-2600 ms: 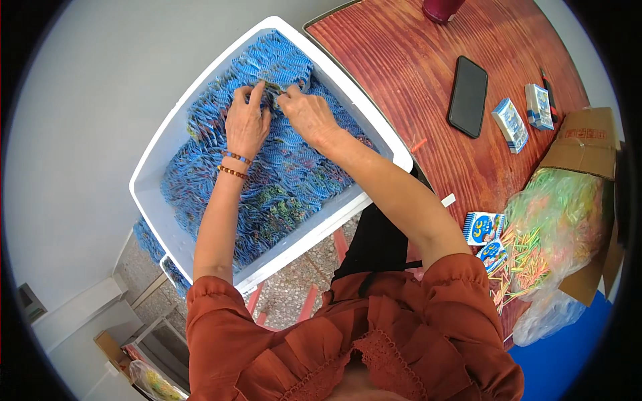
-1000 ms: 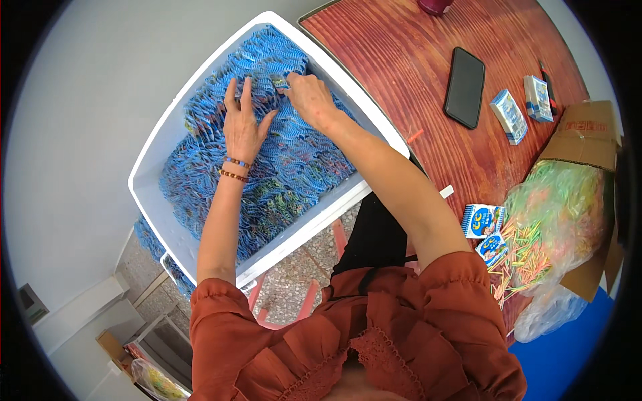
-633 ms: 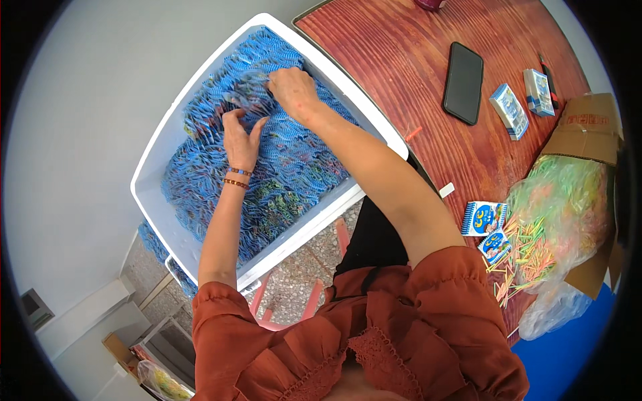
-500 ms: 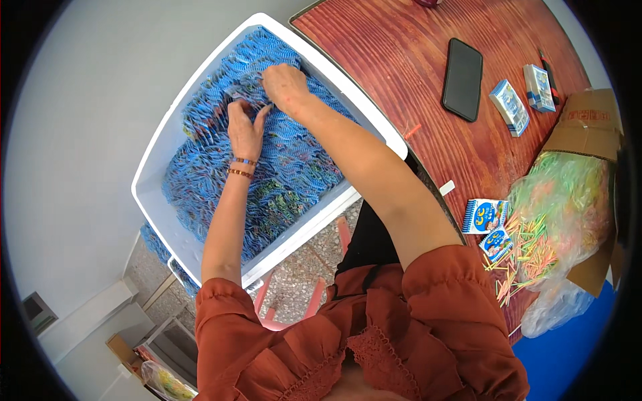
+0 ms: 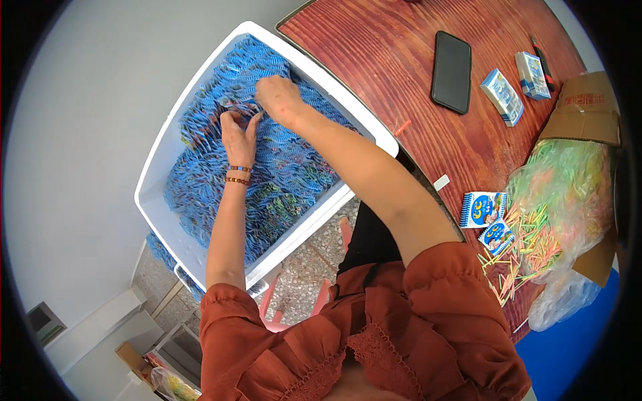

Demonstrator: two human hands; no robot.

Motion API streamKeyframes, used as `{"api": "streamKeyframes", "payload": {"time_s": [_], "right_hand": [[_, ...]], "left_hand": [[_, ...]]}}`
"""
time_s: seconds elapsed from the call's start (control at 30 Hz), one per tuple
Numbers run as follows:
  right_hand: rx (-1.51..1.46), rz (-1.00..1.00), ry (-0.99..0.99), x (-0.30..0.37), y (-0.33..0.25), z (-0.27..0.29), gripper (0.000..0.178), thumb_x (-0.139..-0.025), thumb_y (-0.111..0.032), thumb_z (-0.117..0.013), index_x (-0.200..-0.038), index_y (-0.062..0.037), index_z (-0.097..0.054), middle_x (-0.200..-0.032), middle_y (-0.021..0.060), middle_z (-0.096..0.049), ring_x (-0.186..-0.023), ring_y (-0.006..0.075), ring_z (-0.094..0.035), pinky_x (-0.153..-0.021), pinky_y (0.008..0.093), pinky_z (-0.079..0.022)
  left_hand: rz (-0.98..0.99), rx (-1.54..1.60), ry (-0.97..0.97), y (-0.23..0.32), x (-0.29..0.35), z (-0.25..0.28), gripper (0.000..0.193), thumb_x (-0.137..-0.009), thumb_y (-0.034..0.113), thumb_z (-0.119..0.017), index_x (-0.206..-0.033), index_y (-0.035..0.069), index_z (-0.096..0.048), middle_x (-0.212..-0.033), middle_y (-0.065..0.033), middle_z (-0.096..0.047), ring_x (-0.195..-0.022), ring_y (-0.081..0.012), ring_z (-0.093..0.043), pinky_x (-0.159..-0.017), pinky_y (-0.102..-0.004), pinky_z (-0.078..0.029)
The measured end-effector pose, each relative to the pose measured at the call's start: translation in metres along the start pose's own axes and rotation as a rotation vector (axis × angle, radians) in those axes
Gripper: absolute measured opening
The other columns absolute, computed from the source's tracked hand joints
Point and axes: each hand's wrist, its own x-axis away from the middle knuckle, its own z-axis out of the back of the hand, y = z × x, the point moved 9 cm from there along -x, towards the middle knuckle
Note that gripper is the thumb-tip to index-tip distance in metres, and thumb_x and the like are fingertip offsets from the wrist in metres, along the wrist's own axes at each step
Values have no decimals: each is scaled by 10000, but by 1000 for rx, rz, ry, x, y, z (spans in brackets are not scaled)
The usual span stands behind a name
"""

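Observation:
A large white plastic bin [image 5: 192,100] is heaped with small blue packets [image 5: 287,157], whose zigzag edges lie in dense rows. Both my hands reach into its far half. My left hand [image 5: 237,139], with two beaded bracelets on the wrist, curls its fingers and thumb around some packets on the heap. Close by on its right, my right hand [image 5: 281,100] is closed with the knuckles up, its fingertips hidden against the packets it grips. Between the hands a bunch of packets is bent up, showing darker, reddish parts.
On the reddish wooden table [image 5: 374,40] to the right lie a black phone [image 5: 451,72], two small packs [image 5: 503,97], a red-black cutter [image 5: 543,63] and two blue-white packets [image 5: 483,209]. Coloured thin sticks [image 5: 535,237] spill from a plastic bag in a cardboard box [image 5: 588,110].
Both hands stay at the same bunch of packets, shifting only slightly. The whole view has moved a little, so the table items appear a bit further left and higher.

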Motion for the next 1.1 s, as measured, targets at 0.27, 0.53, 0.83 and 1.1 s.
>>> {"api": "streamKeyframes", "payload": {"time_s": [0.27, 0.53, 0.83, 1.1], "right_hand": [[-41, 22, -104, 29, 22, 42, 239, -855, -181, -614, -958, 17, -700, -1003, 258, -664, -969, 392, -652, -829, 443, -529], [-461, 151, -103, 200, 24, 155, 218, -914, -172, -566, -1001, 11, -646, -885, 163, -684, -814, 254, -696, -723, 346, -524], [-575, 112, 205, 384, 71, 205, 178, -928, -67, -542, -1031, 38, -642, -905, 132, -686, -828, 204, -689, -715, 300, -538], [-417, 29, 167, 508, 136, 235, 204, -907, -167, -546, -968, -1, -649, -910, 166, -661, -790, 332, -649, -685, 398, -514]], "left_hand": [[14, -76, 32, 22, -15, -20, 376, -849, 260, -717, -835, -9, -455, -747, -177, -546, -672, -345, -553, -623, -419, -446], [-16, -107, 1, 50, 23, 13, 486, -758, 352, -806, -828, 8, -470, -709, -111, -547, -635, -266, -547, -605, -375, -459], [-99, -112, 43, 111, 62, -4, 477, -733, 385, -815, -760, 31, -497, -649, -125, -538, -595, -318, -508, -601, -410, -450], [-214, 144, -38, 308, 118, 50, 231, -873, 216, -706, -859, 9, -604, -752, -53, -611, -659, -150, -539, -626, -309, -465]]}}
